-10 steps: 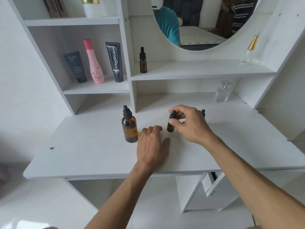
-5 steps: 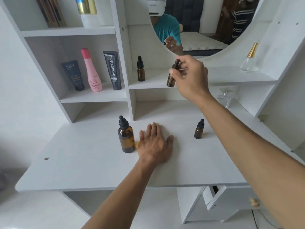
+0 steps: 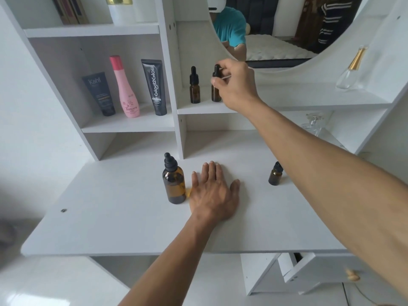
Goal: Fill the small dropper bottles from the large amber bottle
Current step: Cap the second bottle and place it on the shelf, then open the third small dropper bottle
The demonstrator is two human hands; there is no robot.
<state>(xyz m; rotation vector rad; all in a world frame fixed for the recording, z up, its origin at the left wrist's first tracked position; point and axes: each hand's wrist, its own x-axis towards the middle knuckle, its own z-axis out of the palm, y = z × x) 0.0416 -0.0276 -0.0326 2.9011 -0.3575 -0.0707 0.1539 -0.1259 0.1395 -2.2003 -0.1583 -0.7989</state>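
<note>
The large amber bottle with a black dropper cap stands upright on the white desk. Just to its right my left hand lies flat on the desk, fingers straight. My right hand reaches up to the middle shelf and pinches the black cap of a small amber dropper bottle, which stands on the shelf. A second small dropper bottle stands just to its left. A third small bottle sits on the desk, partly behind my right forearm.
Three cosmetic tubes and bottles stand on the left shelf. A clear perfume bottle with a gold top is on the middle shelf's right end, another glass bottle below it. A round mirror hangs above. An open drawer juts under the desk.
My right hand lifted a small dropper bottle from the desk and carried it up to the middle shelf beside the other one. My left hand stayed flat on the desk.
</note>
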